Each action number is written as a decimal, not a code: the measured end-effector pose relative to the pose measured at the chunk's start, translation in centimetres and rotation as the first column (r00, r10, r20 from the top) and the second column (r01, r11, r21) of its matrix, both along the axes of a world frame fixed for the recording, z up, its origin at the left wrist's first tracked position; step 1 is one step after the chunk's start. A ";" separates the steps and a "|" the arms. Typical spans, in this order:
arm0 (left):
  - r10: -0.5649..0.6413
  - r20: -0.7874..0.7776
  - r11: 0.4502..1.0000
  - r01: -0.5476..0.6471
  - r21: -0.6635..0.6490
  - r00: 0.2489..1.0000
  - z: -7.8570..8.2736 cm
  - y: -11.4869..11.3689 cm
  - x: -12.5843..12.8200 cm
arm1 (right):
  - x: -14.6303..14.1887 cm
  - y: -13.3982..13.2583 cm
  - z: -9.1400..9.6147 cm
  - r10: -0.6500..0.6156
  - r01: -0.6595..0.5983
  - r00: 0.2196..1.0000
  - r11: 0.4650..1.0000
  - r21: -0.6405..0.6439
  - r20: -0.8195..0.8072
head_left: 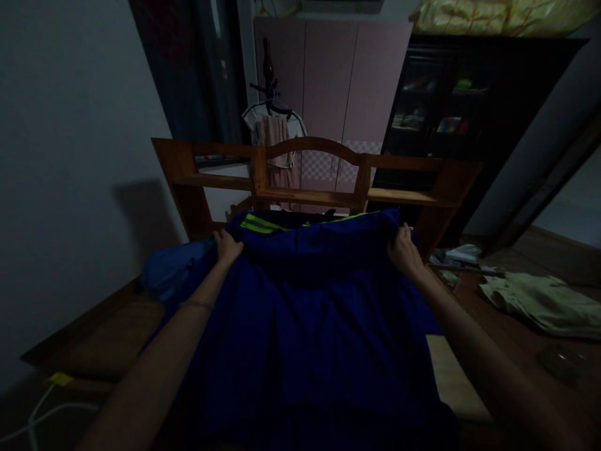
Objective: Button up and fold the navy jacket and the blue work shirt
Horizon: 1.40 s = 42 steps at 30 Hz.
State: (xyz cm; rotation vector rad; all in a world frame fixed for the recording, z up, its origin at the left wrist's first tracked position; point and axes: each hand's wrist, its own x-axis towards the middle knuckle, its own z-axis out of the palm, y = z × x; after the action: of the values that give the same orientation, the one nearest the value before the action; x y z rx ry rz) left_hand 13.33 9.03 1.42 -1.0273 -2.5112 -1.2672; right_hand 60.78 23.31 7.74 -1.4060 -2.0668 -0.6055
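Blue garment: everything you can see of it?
Dark blue garment, soft-looking cloth, bright green stripes near its top left, more green along the top edge. Spread wide, lightly creased, before the wooden frame; left hand grips one upper side, right hand the other. Its lower part fades into shadow.

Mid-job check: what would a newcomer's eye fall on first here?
First, the deep blue cloth with lime-green stripes, filling the centre, its upper edge held between the left hand and right hand. Behind it stands a wooden frame; farther back, a pink cabinet.
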 end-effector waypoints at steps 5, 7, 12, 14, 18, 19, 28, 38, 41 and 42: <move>-0.018 -0.202 0.975 0.063 0.214 0.979 -1.8 -0.6 6.8 | 0.3 -0.1 -7.0 0.031 0.007 0.990 0.965 -0.264 0.137; -0.191 -0.154 0.940 0.226 0.254 0.969 -2.5 -0.9 9.8 | -0.2 -0.9 -8.3 -0.022 0.045 0.995 0.970 -0.239 0.099; -0.672 0.268 0.715 0.699 -0.008 0.691 -5.9 -1.0 14.9 | -2.4 -6.1 -8.2 -0.001 -0.008 0.997 0.991 -0.130 -0.072; -0.712 0.224 0.677 0.735 -0.034 0.666 -7.2 -1.7 16.0 | -3.0 -9.1 -8.0 0.127 -0.143 0.986 0.976 -0.165 -0.105; -0.838 0.148 0.519 0.851 -0.080 0.525 -8.4 -4.4 17.6 | -3.8 -14.2 -8.6 0.558 -0.582 0.807 0.699 -0.414 -0.193; -0.873 0.165 0.446 0.889 -0.105 0.458 -8.5 -5.1 17.8 | -4.0 -14.9 -8.9 0.602 -0.636 0.761 0.621 -0.457 -0.241; -0.851 0.515 0.014 0.984 -0.176 0.104 -6.6 -11.8 17.9 | -5.1 -15.9 -10.6 0.512 -0.681 0.687 0.206 -0.703 -0.515; -0.769 0.503 0.532 0.831 0.161 0.394 -7.1 -2.6 13.1 | -9.7 -10.2 -12.2 0.282 -0.756 0.644 0.372 -0.538 -0.711; -0.790 0.525 0.535 0.775 0.336 0.318 -7.3 0.6 13.2 | -11.1 -8.4 -12.2 0.170 -0.789 0.531 0.457 -0.411 -0.830; -0.792 0.527 0.536 0.764 0.359 0.308 -7.5 1.3 13.4 | -11.5 -8.0 -12.1 0.137 -0.804 0.471 0.473 -0.360 -0.871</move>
State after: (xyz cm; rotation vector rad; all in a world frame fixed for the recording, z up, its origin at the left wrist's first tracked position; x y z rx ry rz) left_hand 26.72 10.31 -6.04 -2.3602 -2.3285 -2.2499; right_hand 49.26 15.32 -4.34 -0.9234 -1.8421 1.1377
